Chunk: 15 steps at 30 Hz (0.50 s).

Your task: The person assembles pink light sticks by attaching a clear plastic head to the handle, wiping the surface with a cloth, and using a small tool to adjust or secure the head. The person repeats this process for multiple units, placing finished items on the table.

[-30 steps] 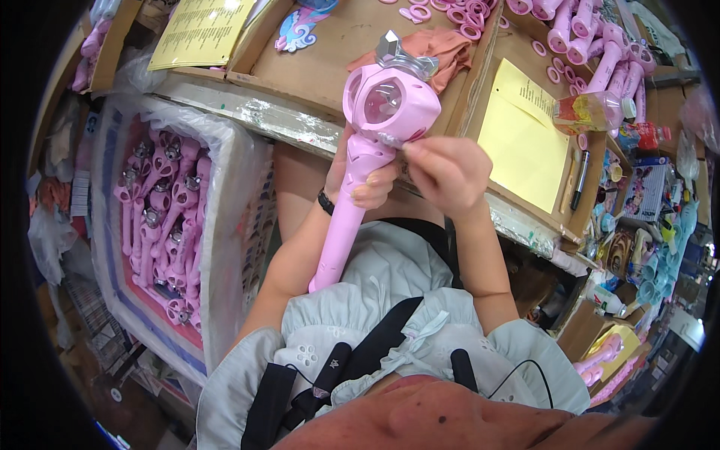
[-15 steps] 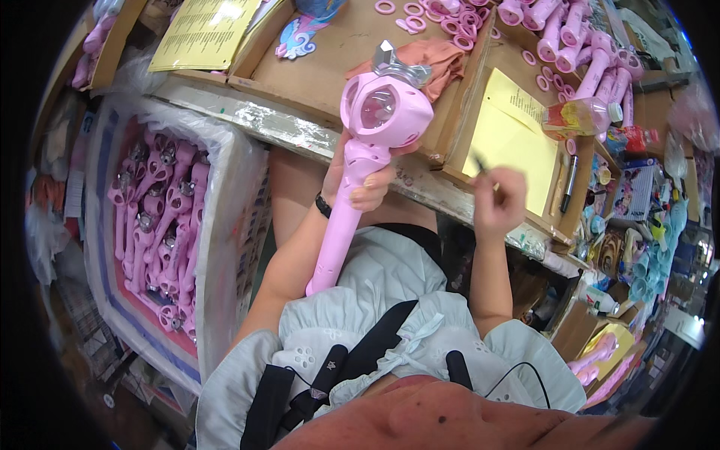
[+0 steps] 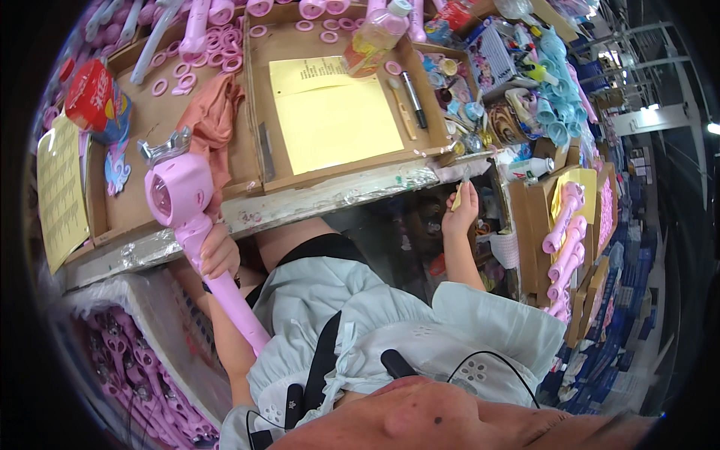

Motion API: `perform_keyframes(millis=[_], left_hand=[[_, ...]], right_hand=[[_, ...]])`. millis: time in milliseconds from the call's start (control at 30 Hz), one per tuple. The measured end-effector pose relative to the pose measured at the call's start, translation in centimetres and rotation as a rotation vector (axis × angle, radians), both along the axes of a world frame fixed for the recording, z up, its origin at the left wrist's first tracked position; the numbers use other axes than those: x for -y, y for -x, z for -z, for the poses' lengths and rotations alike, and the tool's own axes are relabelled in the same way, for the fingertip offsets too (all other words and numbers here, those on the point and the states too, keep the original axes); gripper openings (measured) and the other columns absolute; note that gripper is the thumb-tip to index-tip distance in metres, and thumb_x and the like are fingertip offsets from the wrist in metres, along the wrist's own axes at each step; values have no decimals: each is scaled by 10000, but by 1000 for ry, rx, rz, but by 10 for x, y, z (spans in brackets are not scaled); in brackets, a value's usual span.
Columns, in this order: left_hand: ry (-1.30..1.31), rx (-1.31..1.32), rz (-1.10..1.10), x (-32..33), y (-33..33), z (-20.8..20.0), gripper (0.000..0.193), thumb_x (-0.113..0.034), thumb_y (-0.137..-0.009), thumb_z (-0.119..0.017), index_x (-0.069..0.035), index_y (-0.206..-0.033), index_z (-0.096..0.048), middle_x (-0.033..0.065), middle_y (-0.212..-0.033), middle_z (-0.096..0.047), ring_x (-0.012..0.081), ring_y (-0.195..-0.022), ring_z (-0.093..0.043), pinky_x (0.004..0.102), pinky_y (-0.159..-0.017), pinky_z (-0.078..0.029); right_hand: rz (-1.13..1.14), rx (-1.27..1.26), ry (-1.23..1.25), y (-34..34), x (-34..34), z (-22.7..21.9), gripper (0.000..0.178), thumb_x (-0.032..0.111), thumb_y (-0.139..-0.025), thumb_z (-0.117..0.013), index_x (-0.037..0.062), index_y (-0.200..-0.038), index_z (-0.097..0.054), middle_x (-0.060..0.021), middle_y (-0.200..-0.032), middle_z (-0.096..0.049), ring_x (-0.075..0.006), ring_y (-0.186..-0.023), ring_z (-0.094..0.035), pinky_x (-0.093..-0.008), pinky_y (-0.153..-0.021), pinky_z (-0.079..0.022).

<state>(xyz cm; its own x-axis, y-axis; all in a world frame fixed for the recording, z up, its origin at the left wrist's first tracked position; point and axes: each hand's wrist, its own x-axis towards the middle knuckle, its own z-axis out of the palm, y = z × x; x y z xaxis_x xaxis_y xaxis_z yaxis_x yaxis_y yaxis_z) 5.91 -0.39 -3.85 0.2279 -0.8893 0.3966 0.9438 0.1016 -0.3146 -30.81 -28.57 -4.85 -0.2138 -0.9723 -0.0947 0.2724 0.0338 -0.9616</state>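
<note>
My left hand (image 3: 219, 251) is wrapped round the handle of a pink toy wand (image 3: 238, 306). The wand leans up to the left, its lower end against my clothing. Its bulbous head has a clear window and a silver crown (image 3: 165, 147) on top. Off to the right, beyond the tray's corner, my right hand (image 3: 460, 212) pinches a slim tool (image 3: 456, 198) with a yellowish handle and a greyish tip; its exact kind is too small to tell. An orange cloth (image 3: 214, 124) lies just behind the wand's head.
Cardboard trays (image 3: 341, 169) on the bench hold pink rings (image 3: 217, 45), yellow paper (image 3: 337, 124), a black marker (image 3: 414, 100) and a wooden-handled brush (image 3: 403, 109). A bottle (image 3: 375, 41) stands behind. More wands (image 3: 127, 352) fill a plastic-lined crate at lower left.
The view has swung to the right. My right hand has moved away from the yellow paper, past the tray's right end. My left hand still holds the wand.
</note>
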Motion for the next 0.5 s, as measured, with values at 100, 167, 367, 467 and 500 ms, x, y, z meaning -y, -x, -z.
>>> perform_keyframes(millis=[100,167,367,467,500], left_hand=[[-4,11,-5,0,1,0,528,-187,-976,-270,-30,-1448,-95,161,-738,-478,194,-468,-526,271,-381,-447],[-5,17,-2,0,1,0,529,-187,-975,-272,-28,-1448,-96,158,-737,-476,193,-471,-526,269,-382,-446],[3,17,-11,3,1,-2,533,-188,-975,-284,-21,-1446,-101,150,-736,-474,189,-481,-526,264,-386,-442],[-16,22,-19,1,2,-4,538,-192,-973,-300,-16,-1444,-108,143,-733,-474,188,-484,-527,263,-383,-437],[-37,25,-26,0,2,-5,540,-196,-973,-305,-16,-1443,-111,141,-732,-474,188,-483,-526,263,-382,-436]], right_hand=[[8,55,-41,5,15,23,214,207,-898,-600,54,-1038,-549,1,-798,-578,-83,-589,-518,-212,-483,-399],[-14,68,-115,7,19,36,201,227,-895,-606,67,-1004,-550,6,-785,-563,-97,-600,-527,-220,-504,-411],[-46,-100,-146,37,-9,55,177,231,-908,-583,72,-977,-544,-15,-795,-560,-123,-592,-546,-237,-496,-427],[168,-323,23,53,-16,52,209,214,-929,-547,47,-1054,-529,-22,-805,-549,-115,-583,-533,-222,-487,-416],[263,-378,42,56,-12,50,234,207,-937,-534,34,-1093,-522,-22,-802,-541,-109,-579,-524,-214,-483,-410]])
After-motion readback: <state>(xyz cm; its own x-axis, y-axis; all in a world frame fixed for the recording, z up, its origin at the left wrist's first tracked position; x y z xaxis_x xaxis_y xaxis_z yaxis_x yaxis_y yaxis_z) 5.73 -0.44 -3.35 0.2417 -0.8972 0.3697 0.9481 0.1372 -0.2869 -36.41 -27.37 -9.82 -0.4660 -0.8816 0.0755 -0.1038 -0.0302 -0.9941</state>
